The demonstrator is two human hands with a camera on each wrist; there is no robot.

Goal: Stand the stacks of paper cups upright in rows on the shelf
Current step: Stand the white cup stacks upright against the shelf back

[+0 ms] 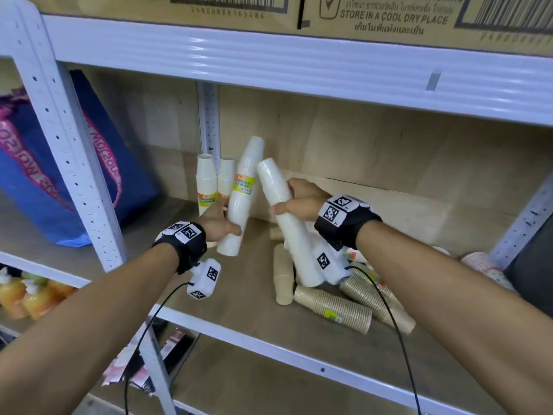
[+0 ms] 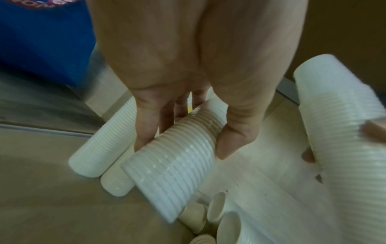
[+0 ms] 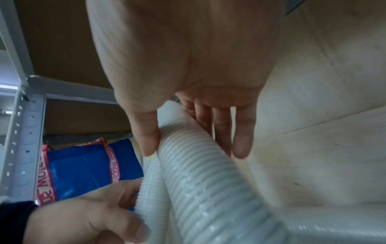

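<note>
My left hand (image 1: 223, 224) grips a white cup stack with a yellow-orange label (image 1: 243, 193), tilted a little and lifted just off the shelf board (image 1: 239, 283). In the left wrist view my fingers and thumb wrap that labelled stack (image 2: 173, 165). My right hand (image 1: 294, 202) grips a second, plain white stack (image 1: 284, 223), which leans left with its lower end among the lying cups. In the right wrist view the thumb and fingers curl round this plain stack (image 3: 198, 178). Two shorter white stacks (image 1: 206, 182) (image 1: 226, 176) stand upright at the back left.
Several brown cup stacks (image 1: 332, 308) lie jumbled on the shelf under my right wrist. Patterned cups (image 1: 478, 262) lie at the far right. A blue bag (image 1: 74, 163) sits left of the upright post (image 1: 68, 151). Cardboard boxes (image 1: 389, 16) rest on the beam overhead.
</note>
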